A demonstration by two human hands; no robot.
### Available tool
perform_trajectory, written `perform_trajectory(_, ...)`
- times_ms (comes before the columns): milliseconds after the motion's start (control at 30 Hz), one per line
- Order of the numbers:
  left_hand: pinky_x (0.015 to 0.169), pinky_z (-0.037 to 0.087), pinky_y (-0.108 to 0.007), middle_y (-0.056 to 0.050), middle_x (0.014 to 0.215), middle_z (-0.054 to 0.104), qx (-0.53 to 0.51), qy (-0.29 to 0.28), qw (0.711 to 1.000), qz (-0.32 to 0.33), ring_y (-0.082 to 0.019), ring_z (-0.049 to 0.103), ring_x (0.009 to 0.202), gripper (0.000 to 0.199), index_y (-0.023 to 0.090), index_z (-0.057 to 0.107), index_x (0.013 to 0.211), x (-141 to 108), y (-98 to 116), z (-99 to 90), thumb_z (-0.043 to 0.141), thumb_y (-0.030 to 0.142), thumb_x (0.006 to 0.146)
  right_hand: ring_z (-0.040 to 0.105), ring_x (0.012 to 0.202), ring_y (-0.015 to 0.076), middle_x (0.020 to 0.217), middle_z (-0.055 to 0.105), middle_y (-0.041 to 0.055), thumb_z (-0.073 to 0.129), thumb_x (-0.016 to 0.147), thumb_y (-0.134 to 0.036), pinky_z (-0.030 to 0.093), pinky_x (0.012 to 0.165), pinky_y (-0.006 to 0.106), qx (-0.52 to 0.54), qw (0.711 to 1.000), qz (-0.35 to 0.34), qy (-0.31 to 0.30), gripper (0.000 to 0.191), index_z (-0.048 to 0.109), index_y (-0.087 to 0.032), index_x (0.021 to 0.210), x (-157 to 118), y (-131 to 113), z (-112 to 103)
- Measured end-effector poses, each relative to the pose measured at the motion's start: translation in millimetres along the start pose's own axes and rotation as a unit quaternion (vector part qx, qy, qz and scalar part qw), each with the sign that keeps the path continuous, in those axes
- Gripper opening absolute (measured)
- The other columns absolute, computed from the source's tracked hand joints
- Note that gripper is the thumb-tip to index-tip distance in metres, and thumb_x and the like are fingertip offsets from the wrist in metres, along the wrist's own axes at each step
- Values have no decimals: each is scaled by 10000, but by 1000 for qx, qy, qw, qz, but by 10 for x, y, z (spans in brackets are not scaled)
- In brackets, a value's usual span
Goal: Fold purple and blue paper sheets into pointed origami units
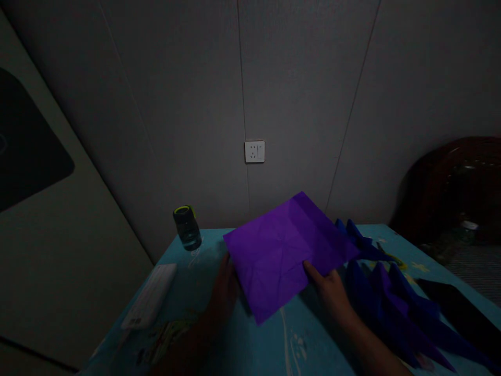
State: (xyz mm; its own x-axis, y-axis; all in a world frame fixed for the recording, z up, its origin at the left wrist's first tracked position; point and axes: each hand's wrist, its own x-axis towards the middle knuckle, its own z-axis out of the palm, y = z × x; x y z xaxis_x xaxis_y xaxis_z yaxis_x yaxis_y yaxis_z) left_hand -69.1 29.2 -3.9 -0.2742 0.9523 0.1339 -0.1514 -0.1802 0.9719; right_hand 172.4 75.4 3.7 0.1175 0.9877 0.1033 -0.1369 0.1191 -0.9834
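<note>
A purple square sheet of paper (279,250), marked with creases, is held tilted above the table. My right hand (331,290) grips its lower right edge, thumb on the front and the other fingers mostly hidden behind. At the sheet's left edge, my left hand (227,282) has its fingers stretched upward, partly hidden behind the paper. It is too dim to tell whether they touch it. Folded blue and purple paper pieces (385,300) with pointed ends lie to the right of my right forearm. Another folded blue piece (354,237) sits farther back, partly behind the sheet's right corner.
A dark bottle with a yellow-green rim (188,230) stands at the back left of the blue patterned tablecloth (289,339). A white flat box (151,297) lies on the left, a black flat object (462,303) on the right. Behind the table rises a wall with a socket (254,151).
</note>
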Motion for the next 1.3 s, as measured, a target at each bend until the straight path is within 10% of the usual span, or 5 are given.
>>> perform_trajectory(367,714,544,-445,-108,751,762,-207,-78,961,-166,-301,728,748,686,116,672,1125,59,260,-189,441,691,831,732,860,287,1008,764,73,784,701,-443,592,777,436,104,991,75,-28,492,657,-213,1117,47,-112,-61)
perform_trajectory(667,919,537,-450,-107,1178,713,-36,-140,979,-143,-296,687,1043,502,187,617,1209,-34,104,-56,736,372,758,689,1032,305,1116,737,89,745,738,-466,579,821,432,13,992,65,-108,455,674,-204,1104,18,-99,-54)
perform_trajectory(1000,948,515,-480,-139,1220,684,11,-48,986,-157,-333,656,1091,735,195,483,1374,6,49,-123,751,454,741,680,1037,330,1116,723,122,785,707,-402,556,860,472,31,987,71,-142,556,609,-220,1201,-17,-79,-41)
perform_trajectory(1300,981,487,-457,-129,1283,650,-37,-93,986,-131,-311,653,1103,712,207,446,1405,-19,156,-90,714,430,785,695,969,291,1126,704,103,787,692,-411,555,826,449,36,989,72,-125,491,596,-259,1118,22,4,-63)
